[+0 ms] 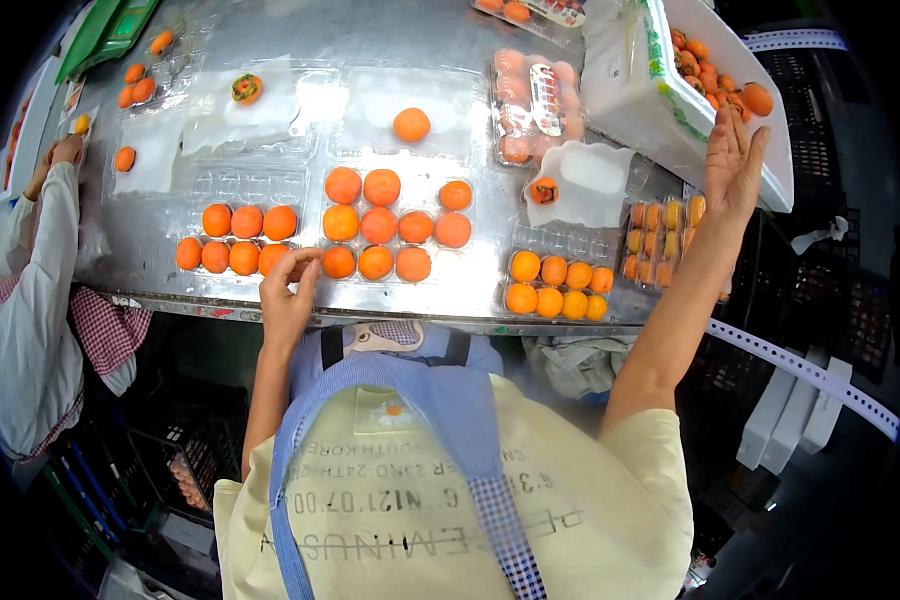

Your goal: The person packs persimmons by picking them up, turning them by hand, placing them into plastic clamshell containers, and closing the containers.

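My left hand [290, 292] is at the table's front edge, its fingers bent around a spot between two clear trays; what they hold, if anything, is hidden. Beside it, the middle clear tray [428, 203] carries several orange persimmons. On its left lies another clear tray [288, 187] with several persimmons in two rows. My right hand [735, 165] reaches up at the white foam box [625, 85], fingers extended, with a persimmon [757, 98] at its fingertips. More persimmons [705, 68] lie inside that box.
Clear trays of small orange fruits [551, 286] stand front right, near a closed pack [538, 105]. Single persimmons rest on white liners [580, 185] behind. A co-worker's hand [67, 150] is at far left, by a green crate [105, 40].
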`<control>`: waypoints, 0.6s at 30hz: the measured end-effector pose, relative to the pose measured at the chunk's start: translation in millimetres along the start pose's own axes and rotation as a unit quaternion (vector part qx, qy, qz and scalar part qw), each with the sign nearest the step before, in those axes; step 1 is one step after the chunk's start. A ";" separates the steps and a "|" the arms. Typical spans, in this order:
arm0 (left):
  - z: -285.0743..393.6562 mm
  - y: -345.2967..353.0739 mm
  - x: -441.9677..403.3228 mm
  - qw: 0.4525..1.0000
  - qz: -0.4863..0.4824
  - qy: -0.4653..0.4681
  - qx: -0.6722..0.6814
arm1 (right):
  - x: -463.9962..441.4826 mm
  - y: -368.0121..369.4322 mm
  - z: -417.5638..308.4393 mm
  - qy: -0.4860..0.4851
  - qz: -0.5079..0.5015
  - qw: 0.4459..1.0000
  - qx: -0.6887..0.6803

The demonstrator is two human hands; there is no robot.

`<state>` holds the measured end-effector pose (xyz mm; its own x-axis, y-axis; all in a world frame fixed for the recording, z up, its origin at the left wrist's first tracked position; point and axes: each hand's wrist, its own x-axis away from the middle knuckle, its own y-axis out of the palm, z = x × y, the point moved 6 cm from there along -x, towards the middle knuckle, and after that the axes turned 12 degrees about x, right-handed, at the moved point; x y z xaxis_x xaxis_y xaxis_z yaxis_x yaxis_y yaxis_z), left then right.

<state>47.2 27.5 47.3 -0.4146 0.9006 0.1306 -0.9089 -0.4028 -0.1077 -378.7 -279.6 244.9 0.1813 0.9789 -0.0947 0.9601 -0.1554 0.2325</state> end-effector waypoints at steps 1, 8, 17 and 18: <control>0.5 -0.6 0.2 1.000 0.000 0.002 -0.009 | 4.4 8.5 -0.6 -0.015 0.001 0.998 0.058; -10.9 -10.4 12.5 0.999 0.041 -0.029 0.011 | 141.6 80.8 148.6 -0.013 -0.302 0.816 0.492; -19.7 1.9 9.8 0.999 -0.023 -0.026 0.000 | 189.4 96.2 194.3 -0.113 -0.270 0.718 0.631; -18.2 3.6 8.6 0.999 -0.028 -0.023 -0.006 | 185.9 98.3 195.0 -0.139 -0.255 0.715 0.636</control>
<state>41.1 36.7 30.1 -0.3653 0.9130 0.1815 -0.9301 -0.3502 -0.1105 -209.1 -138.8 61.4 -0.3965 0.9143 -0.0826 0.3012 0.0445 -0.9525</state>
